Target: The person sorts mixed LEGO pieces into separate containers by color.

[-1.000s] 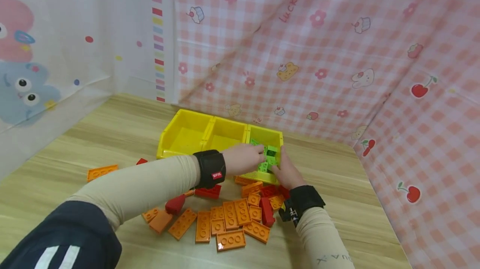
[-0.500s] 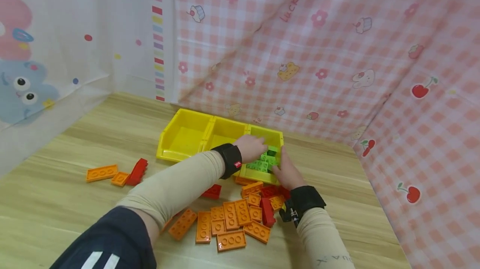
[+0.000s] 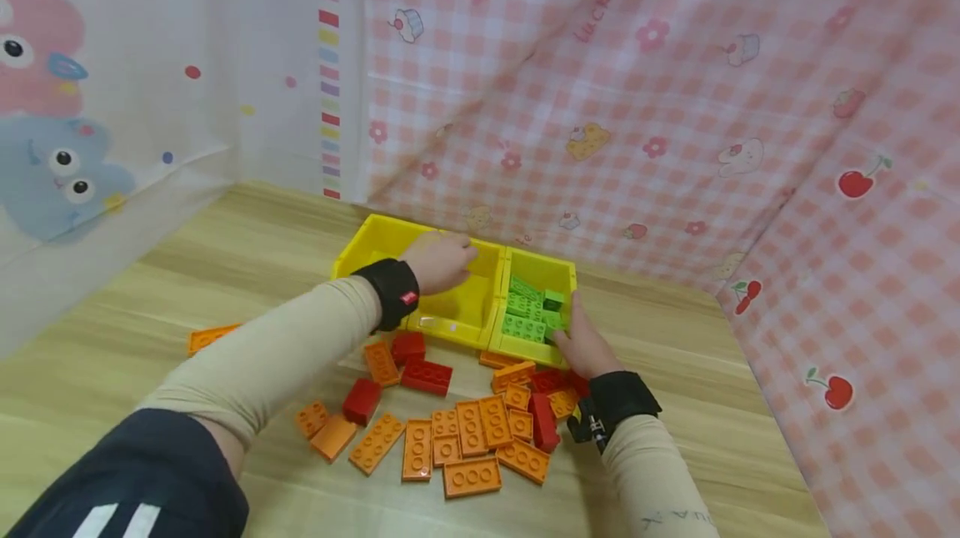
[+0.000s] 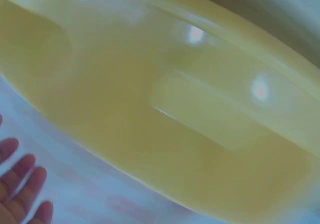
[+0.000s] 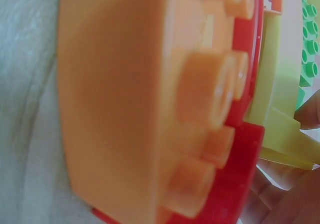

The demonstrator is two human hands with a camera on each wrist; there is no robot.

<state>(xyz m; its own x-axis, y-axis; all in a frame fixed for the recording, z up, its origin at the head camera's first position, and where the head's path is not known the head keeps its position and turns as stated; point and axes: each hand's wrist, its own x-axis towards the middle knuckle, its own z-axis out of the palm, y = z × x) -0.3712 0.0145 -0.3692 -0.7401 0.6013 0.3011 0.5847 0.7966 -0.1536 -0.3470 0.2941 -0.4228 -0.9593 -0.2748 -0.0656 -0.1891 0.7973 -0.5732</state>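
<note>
My left hand hovers over the left and middle yellow bins with nothing held; its fingers are spread loosely in the left wrist view. The middle bin has a bare floor where it shows, while my arm hides part of the left bin. Several green toy bricks lie inside the right bin. At that bin's front right corner, my right hand grips the wall, thumb over the rim and fingers outside.
Loose orange bricks and red bricks lie scattered before the bins, some against the right bin's front. Another orange brick sits by my left sleeve. A patterned cloth hangs behind the bins.
My left hand has left the right bin and moved left, over the other bins. The green bricks now lie uncovered. My right hand keeps its hold on the bin.
</note>
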